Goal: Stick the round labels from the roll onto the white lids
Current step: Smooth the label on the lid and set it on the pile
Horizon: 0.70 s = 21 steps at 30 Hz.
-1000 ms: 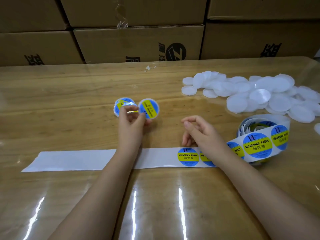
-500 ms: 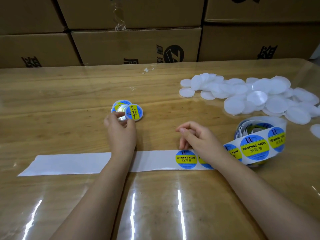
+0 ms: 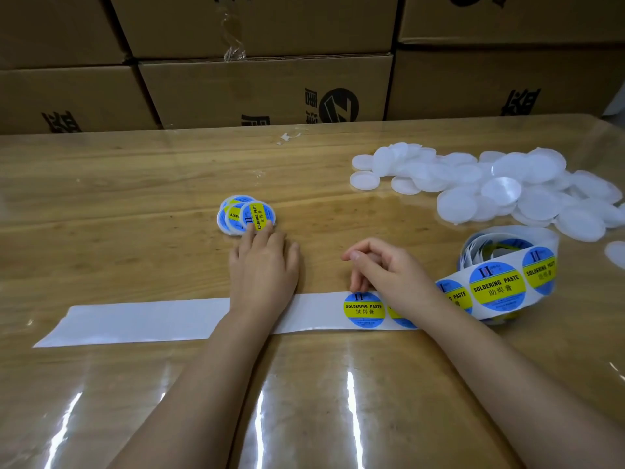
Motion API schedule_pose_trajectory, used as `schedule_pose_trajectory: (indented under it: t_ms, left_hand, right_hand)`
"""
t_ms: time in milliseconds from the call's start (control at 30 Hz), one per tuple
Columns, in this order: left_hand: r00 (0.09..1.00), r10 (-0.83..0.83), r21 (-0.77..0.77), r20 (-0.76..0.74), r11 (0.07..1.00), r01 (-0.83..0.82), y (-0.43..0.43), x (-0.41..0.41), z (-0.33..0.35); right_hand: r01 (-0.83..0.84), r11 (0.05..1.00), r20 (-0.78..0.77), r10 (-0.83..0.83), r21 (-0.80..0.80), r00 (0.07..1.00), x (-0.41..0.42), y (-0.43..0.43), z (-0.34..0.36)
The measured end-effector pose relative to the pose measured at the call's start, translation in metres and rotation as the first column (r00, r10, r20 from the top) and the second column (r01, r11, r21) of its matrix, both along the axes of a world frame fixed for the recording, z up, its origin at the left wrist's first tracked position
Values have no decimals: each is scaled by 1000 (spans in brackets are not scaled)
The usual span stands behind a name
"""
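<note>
Labels [image 3: 364,309] read "SOLDERING PASTE 助焊膏", blue and yellow. Backing strip [image 3: 142,321] runs left-right; roll [image 3: 507,275] stands at its right end. Left hand [image 3: 265,269] lies flat, fingertips touching the top labelled lid [image 3: 257,214], whose text runs lengthwise away. That lid was held up 1 s ago. Right hand [image 3: 392,275] is loosely curled on the strip, holding nothing. Blank white lids [image 3: 527,198] are heaped far right.

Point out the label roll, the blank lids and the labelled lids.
label roll [image 3: 500,286], head view: big label on its outer wrap
blank lids [image 3: 456,205], head view: top of a near lid
labelled lids [image 3: 257,214], head view: label of the top lid
</note>
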State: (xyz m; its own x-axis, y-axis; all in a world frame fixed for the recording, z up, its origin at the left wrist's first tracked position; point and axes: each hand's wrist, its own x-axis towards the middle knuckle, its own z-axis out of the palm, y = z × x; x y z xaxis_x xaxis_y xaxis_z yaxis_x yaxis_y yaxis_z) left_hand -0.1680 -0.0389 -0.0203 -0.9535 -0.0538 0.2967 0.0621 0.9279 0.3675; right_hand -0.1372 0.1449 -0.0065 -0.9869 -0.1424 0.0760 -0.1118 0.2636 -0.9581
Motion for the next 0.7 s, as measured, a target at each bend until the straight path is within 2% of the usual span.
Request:
schedule_pose_trajectory:
  t_ms: [67, 133, 200, 233, 300, 400, 500, 600, 700]
  left_hand:
    - [994, -50, 76, -93, 995, 57, 3, 1, 4]
    - [978, -147, 230, -146, 957, 178, 12, 6, 9]
    - [959, -268, 380, -94, 880, 284, 23, 13, 12]
    - [945, -321, 397, -61, 861, 318, 27, 15, 11]
    - [926, -374, 332, -50, 868, 369, 29, 17, 9]
    - [909, -410, 237, -79, 878, 416, 25, 16, 10]
    - [880, -472, 119, -62, 872, 476, 24, 17, 10]
    - [865, -499, 60, -58, 863, 502, 24, 18, 8]
    - [853, -519, 54, -51, 852, 521, 23, 18, 7]
  right_hand:
    - [4, 1000, -5, -4, 3, 1000, 0, 0, 0]
    - [4, 1000, -9, -4, 9, 1000, 0, 0, 0]
    - [7, 1000, -12, -7, 11, 1000, 0, -1, -1]
    - [15, 1000, -16, -15, 11, 1000, 0, -1, -1]
    - [73, 997, -40, -72, 34, 997, 0, -1, -2]
    - [255, 949, -155, -229, 183, 961, -1, 2, -4]
    - [376, 857, -241, -305, 353, 921, -6, 7, -4]
    - [417, 712, -261, -324, 565, 909, -10, 20, -3]
    - [444, 623, -249, -378, 643, 892, -14, 40, 2]
